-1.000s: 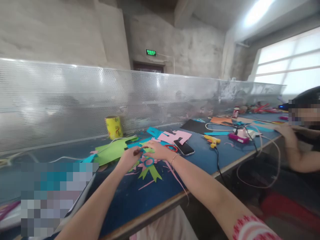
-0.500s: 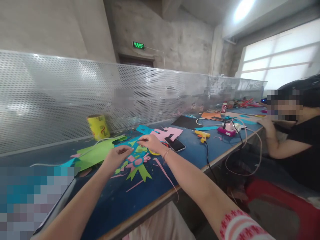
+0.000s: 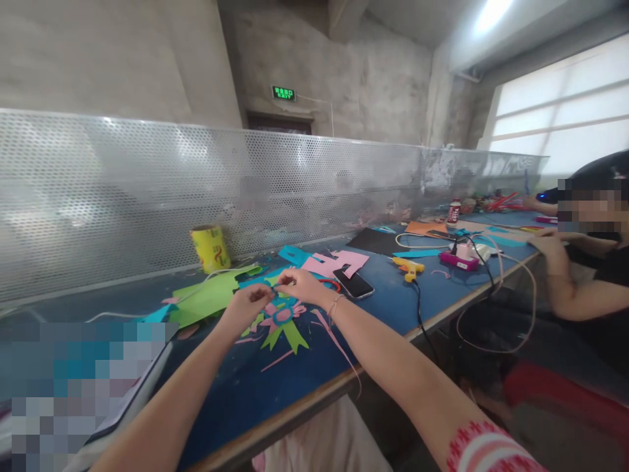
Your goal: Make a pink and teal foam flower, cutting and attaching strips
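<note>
Head view: both hands pinching one small blue paper scrap above the cut-out pile.
Left hand (image 3: 248,303) and right hand (image 3: 302,286) meet at the blue scrap (image 3: 276,286); fingers of both closed to a tip pinch on it, scrap held just above the paper rosette (image 3: 282,316) (blue ring, pink petals, green points) lying on the blue bench (image 3: 393,301). Risks, my read: the thin scrap could tear or crease if the hands pull apart, or drop into the loose pink strips (image 3: 334,328) and get lost; the right forearm could drag strips off the bench edge. Phone (image 3: 352,284) and glue gun (image 3: 407,266) lie near, its cord trailing over the edge. Containers: only a yellow can (image 3: 210,248) by the mesh screen, contents not visible. Another person's hand (image 3: 550,244) rests far right.
</note>
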`<state>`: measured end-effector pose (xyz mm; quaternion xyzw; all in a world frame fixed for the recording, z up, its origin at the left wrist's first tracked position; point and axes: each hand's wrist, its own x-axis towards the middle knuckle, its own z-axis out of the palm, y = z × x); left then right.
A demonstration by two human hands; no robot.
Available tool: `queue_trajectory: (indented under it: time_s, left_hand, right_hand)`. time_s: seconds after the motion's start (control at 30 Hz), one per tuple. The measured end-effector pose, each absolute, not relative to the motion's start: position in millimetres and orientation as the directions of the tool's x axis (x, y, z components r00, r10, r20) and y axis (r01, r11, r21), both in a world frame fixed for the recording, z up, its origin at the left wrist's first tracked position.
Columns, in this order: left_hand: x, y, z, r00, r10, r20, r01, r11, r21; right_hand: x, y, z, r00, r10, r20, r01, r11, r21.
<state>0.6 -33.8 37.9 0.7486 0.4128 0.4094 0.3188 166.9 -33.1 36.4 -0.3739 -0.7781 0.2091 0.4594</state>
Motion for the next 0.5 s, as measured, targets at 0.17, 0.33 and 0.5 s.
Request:
queue_trajectory:
  time_s: [0.17, 0.33, 0.5]
  left_hand:
    - [-6.7, -23.0, 32.4, 0.261, 0.882, 0.391, 0.51, -0.47, 0.72]
    - [-8.5, -21.1, 27.8, 0.327, 0.864, 0.383, 0.6, -0.503, 0.623]
    - [-8.4, -18.2, 24.9, 0.301, 0.892, 0.338, 0.678, -0.449, 0.582]
  right_hand:
    - [168.1, -33.0, 36.0, -0.388, 0.806, 0.447, 0.274, 0.563, -0.78]
    - [168.1, -36.4, 37.0, -0.397, 0.82, 0.412, 0.256, 0.53, -0.808]
    - [167.6, -33.2, 34.9, -0.386, 0.848, 0.364, 0.178, 0.455, -0.872]
